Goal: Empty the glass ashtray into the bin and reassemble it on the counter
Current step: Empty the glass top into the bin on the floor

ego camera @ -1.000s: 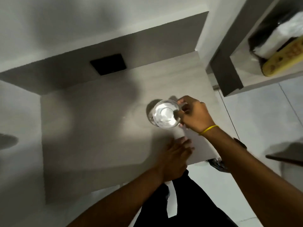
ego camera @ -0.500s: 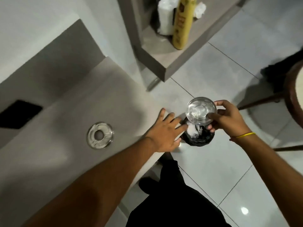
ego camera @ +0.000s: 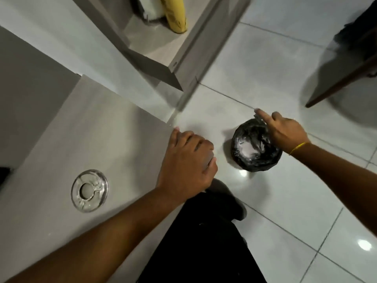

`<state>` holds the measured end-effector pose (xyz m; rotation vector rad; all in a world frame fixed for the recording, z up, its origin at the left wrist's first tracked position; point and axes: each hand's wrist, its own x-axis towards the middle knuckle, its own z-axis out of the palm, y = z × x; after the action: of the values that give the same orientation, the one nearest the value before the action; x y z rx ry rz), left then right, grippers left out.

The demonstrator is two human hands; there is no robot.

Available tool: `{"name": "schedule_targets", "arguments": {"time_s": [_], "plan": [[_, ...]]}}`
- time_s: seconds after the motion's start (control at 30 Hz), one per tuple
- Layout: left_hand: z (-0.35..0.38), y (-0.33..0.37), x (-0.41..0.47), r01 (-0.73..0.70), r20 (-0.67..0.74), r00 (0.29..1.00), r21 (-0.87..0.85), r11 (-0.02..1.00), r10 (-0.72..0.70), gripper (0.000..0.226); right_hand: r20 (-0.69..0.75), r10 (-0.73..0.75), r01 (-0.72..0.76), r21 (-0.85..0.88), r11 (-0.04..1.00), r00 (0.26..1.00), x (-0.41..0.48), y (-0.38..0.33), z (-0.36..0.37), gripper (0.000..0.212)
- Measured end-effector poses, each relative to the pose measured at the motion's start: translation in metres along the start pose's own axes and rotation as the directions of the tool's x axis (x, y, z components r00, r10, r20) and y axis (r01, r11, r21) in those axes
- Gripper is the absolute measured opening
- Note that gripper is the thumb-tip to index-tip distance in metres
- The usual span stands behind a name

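A glass ring, the ashtray's top part (ego camera: 89, 190), lies flat on the grey counter (ego camera: 102, 129). My left hand (ego camera: 185, 164) rests on the counter's right edge, fingers bent over it, holding nothing. On the floor to the right stands a small round bin lined with a black bag (ego camera: 244, 166), with whitish contents inside. My right hand (ego camera: 285, 131) is over the bin's far rim, palm down, shut on the glass ashtray bowl (ego camera: 259, 119). Only a sliver of the bowl shows beyond my fingers.
A grey shelf unit (ego camera: 183, 58) stands on the tiled floor behind the bin and holds a yellow bottle (ego camera: 175, 15) and a white item (ego camera: 151, 9). A brown furniture leg (ego camera: 336, 86) slants at the right. My dark-clothed legs (ego camera: 204, 242) are below.
My right hand carried the bowl off the counter, leaving the ring behind, then lowered and turned it over the bin. My left hand shifted to the counter's edge and its fingers curled.
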<state>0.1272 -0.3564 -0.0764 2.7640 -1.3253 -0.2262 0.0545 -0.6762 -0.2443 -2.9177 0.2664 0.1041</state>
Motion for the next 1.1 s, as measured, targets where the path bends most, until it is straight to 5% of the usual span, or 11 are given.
{"name": "schedule_targets", "arguments": {"time_s": [0.27,0.47,0.63,0.77,0.9,1.1], "plan": [[0.005,0.002,-0.001,0.011,-0.063,0.998,-0.05,0.999,-0.014,0.027,0.262,-0.167,0.212,-0.154,0.965,0.951,0.013,0.014,0.067,0.098],[0.007,0.001,-0.002,0.013,-0.068,0.997,-0.089,0.996,-0.019,0.029,0.435,-0.146,0.264,-0.224,0.938,0.888,0.02,0.008,0.088,0.084],[0.007,0.0,-0.003,0.016,-0.059,0.998,-0.097,0.995,-0.022,0.029,0.451,-0.198,0.335,-0.248,0.909,0.87,0.021,0.011,0.109,0.091],[0.008,-0.001,-0.003,0.0,-0.078,0.997,-0.104,0.995,-0.008,0.029,0.471,-0.164,0.327,-0.288,0.9,0.867,0.027,0.015,0.122,0.074],[0.011,-0.003,-0.003,-0.006,-0.096,0.995,-0.103,0.995,-0.004,0.029,0.454,-0.17,0.316,-0.267,0.911,0.875,0.03,0.017,0.136,0.092],[0.013,-0.002,-0.003,-0.009,-0.14,0.99,-0.139,0.99,-0.01,0.028,0.507,-0.092,0.258,-0.267,0.929,0.857,0.038,0.02,0.148,0.068]]}}
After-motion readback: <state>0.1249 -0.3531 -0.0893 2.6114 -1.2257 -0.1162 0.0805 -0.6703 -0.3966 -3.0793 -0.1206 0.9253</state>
